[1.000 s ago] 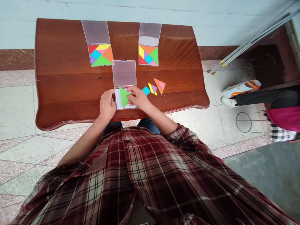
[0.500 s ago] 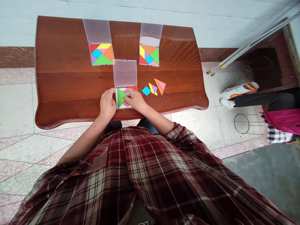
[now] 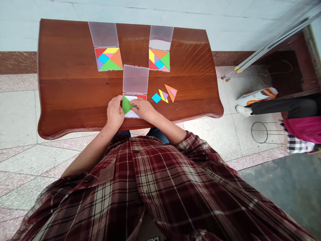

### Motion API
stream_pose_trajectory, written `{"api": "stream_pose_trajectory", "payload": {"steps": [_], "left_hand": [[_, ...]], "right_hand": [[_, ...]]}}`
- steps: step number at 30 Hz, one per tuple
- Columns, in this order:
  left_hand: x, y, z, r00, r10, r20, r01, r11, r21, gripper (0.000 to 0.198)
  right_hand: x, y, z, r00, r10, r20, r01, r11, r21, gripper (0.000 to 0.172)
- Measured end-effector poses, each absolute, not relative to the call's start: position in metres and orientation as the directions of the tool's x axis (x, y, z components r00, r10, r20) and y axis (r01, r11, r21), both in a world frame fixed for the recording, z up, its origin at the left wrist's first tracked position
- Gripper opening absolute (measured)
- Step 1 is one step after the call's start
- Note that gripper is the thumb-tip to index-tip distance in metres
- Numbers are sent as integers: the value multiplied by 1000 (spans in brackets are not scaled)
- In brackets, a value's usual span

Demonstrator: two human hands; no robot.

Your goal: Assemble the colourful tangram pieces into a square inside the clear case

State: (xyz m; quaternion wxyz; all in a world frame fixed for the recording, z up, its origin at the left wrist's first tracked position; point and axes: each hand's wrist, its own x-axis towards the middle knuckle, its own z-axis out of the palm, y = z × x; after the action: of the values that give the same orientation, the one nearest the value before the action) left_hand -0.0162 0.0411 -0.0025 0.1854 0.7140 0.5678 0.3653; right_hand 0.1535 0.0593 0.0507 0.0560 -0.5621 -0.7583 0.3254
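Right now, standing close to a glossy red-brown wooden counter, facing a pale wall beyond its far edge. Looking down also on a pale tiled floor and seeing, off to the right, another person's dark trouser leg, a white-and-orange bag and slim metal poles with yellow fittings. Seeing two filled boxes farther back on the counter, both lying open and showing many-coloured pieces.

Working at the near edge, in a third box with a clear lid lying back toward the wall. Holding a flat, bright green triangle at the left part of its white inside, pinching one corner in the fingers of the right hand. Resting the left hand at the left side of this box, being unable to say whether gripping the rim. Seeing a red piece in the far right corner; seeing, outside to the right, a blue square, a yellow piece touching a purple triangle, and an orange triangle overlapping a pink one.
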Motion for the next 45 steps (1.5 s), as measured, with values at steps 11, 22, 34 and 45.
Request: {"api": "stream_pose_trajectory", "payload": {"steps": [11,22,34,45], "left_hand": [[-17,40,-1,109,955,275,699,-270,662,37],[-17,41,-2,114,957,266,729,-263,632,39],[-17,41,0,107,968,228,737,-231,636,39],[-17,41,-3,100,959,266,702,-258,664,38]], "right_hand": [[195,69,51,-216,974,-66,664,97,-742,24],[312,86,43,217,969,-116,885,-246,-395,42],[319,113,38,250,929,-273,886,-333,-322,43],[331,105,30,153,980,-125,860,-195,-471,43]]}}
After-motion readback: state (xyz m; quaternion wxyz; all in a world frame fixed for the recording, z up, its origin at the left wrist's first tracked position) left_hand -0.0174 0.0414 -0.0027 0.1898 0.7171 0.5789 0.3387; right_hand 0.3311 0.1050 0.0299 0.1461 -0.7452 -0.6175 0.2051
